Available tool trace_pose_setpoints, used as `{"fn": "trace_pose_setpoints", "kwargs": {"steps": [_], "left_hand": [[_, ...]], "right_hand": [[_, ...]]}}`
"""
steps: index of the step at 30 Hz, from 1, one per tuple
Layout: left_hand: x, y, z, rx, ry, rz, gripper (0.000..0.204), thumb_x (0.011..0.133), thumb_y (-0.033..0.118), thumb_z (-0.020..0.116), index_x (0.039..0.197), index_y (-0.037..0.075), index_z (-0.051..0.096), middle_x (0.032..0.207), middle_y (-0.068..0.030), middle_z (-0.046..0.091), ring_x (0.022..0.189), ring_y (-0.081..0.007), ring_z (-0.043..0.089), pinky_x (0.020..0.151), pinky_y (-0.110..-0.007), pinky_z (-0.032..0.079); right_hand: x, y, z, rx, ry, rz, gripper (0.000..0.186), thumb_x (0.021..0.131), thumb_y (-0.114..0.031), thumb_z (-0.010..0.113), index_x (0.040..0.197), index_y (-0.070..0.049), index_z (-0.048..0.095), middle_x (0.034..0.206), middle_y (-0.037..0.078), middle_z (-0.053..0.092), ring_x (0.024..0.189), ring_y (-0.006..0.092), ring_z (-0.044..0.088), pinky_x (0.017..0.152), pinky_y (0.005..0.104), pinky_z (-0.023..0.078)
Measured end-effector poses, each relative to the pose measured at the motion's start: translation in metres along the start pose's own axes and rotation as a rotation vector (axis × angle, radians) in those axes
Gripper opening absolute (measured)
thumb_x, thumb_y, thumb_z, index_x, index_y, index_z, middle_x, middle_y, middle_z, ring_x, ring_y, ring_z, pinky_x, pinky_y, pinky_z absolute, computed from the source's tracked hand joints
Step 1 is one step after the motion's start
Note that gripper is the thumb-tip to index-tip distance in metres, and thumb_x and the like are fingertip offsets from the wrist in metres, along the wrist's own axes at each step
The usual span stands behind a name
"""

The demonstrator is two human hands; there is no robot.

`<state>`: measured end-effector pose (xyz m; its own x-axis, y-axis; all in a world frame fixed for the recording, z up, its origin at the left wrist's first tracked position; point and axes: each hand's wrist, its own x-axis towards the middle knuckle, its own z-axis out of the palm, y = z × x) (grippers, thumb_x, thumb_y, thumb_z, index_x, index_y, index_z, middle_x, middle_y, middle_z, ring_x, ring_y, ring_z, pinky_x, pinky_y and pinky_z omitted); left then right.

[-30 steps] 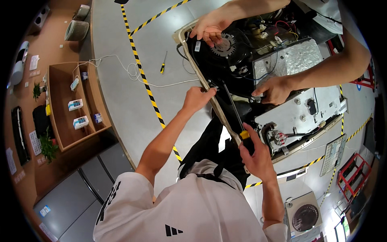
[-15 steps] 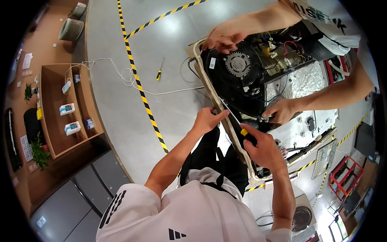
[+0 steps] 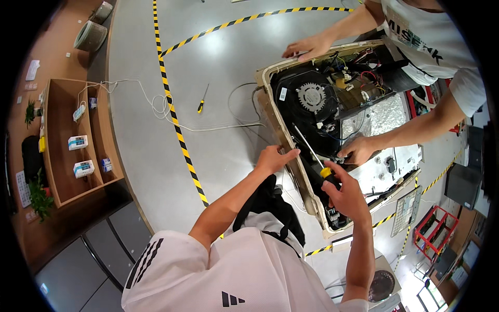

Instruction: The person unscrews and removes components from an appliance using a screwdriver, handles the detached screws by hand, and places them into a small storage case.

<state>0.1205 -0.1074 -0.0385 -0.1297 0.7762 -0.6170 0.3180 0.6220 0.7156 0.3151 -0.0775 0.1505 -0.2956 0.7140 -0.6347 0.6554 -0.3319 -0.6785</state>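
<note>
An opened appliance (image 3: 291, 136) with a pale rim and exposed inner parts stands in front of me on the right. My left hand (image 3: 273, 158) grips its near left rim, thumb and fingertips closed on the edge. In my right hand (image 3: 345, 192) is a screwdriver (image 3: 326, 171) with a yellow and black handle. Its long metal shaft points away to the left, over the black round housing (image 3: 312, 99); whether the tip touches anything I cannot tell. Close to the shaft, a co-worker's hand (image 3: 357, 151) rests on parts inside. The co-worker's other hand (image 3: 310, 47) lies at the far rim.
A second screwdriver (image 3: 202, 99) lies on the grey floor. A white cable (image 3: 208, 129) runs across striped floor tape (image 3: 179, 136) to a wooden shelf (image 3: 67, 200) holding small boxes. Loose wires (image 3: 369, 78) fill the appliance's far side. A red frame (image 3: 435, 229) stands at the right.
My screwdriver has moved from along the near rim to over the inside. The co-worker's far hand has shifted from over the black housing to the far rim. My left hand stays at the rim.
</note>
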Motion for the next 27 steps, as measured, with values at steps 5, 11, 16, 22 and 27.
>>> {"fn": "trace_pose_setpoints", "kwargs": {"steps": [5, 11, 16, 22, 27], "left_hand": [[-0.019, -0.009, -0.024, 0.000, -0.082, 0.098, 0.051, 0.080, 0.045, 0.062, 0.097, -0.003, 0.064, 0.072, -0.0073, 0.063, 0.069, -0.0124, 0.055, 0.063, -0.028, 0.044], [-0.032, -0.086, -0.032, 0.100, -0.258, 0.049, 0.037, 0.083, 0.034, 0.061, 0.092, -0.001, 0.065, 0.069, -0.0099, 0.062, 0.065, -0.0118, 0.054, 0.062, -0.029, 0.044], [0.019, -0.111, -0.050, 0.202, -0.380, 0.197, 0.037, 0.082, 0.036, 0.058, 0.090, 0.001, 0.066, 0.072, -0.0180, 0.062, 0.064, -0.0286, 0.061, 0.060, -0.035, 0.046], [0.092, -0.112, -0.129, 0.197, -0.278, -0.010, 0.037, 0.083, 0.035, 0.055, 0.089, 0.000, 0.065, 0.079, -0.0166, 0.065, 0.075, -0.0273, 0.064, 0.068, -0.037, 0.047], [0.117, -0.212, -0.195, 0.151, -0.148, -0.435, 0.038, 0.080, 0.034, 0.057, 0.083, -0.003, 0.065, 0.057, -0.0083, 0.055, 0.050, -0.0177, 0.053, 0.047, -0.034, 0.042]], "right_hand": [[-0.005, 0.008, 0.021, 0.189, 0.061, -0.067, 0.046, 0.079, -0.008, 0.053, 0.125, -0.005, 0.044, 0.073, 0.006, 0.056, 0.052, 0.0093, 0.052, 0.051, 0.0234, 0.043], [-0.013, 0.004, 0.055, 0.404, 0.134, -0.045, 0.048, 0.080, -0.003, 0.053, 0.126, -0.002, 0.041, 0.089, 0.009, 0.063, 0.059, 0.0097, 0.055, 0.057, 0.0228, 0.048], [0.006, -0.023, 0.063, 0.337, 0.270, 0.029, 0.044, 0.079, -0.004, 0.055, 0.122, -0.001, 0.046, 0.095, 0.012, 0.065, 0.065, 0.0112, 0.058, 0.060, 0.0239, 0.048], [0.038, -0.090, 0.059, -0.022, 0.352, 0.015, 0.038, 0.076, -0.005, 0.059, 0.113, 0.001, 0.056, 0.092, 0.020, 0.063, 0.074, 0.0267, 0.063, 0.067, 0.0283, 0.048], [0.044, -0.105, 0.056, 0.082, 0.313, 0.141, 0.038, 0.076, -0.006, 0.060, 0.113, -0.001, 0.056, 0.087, 0.019, 0.063, 0.073, 0.0268, 0.063, 0.069, 0.0276, 0.048]]}}
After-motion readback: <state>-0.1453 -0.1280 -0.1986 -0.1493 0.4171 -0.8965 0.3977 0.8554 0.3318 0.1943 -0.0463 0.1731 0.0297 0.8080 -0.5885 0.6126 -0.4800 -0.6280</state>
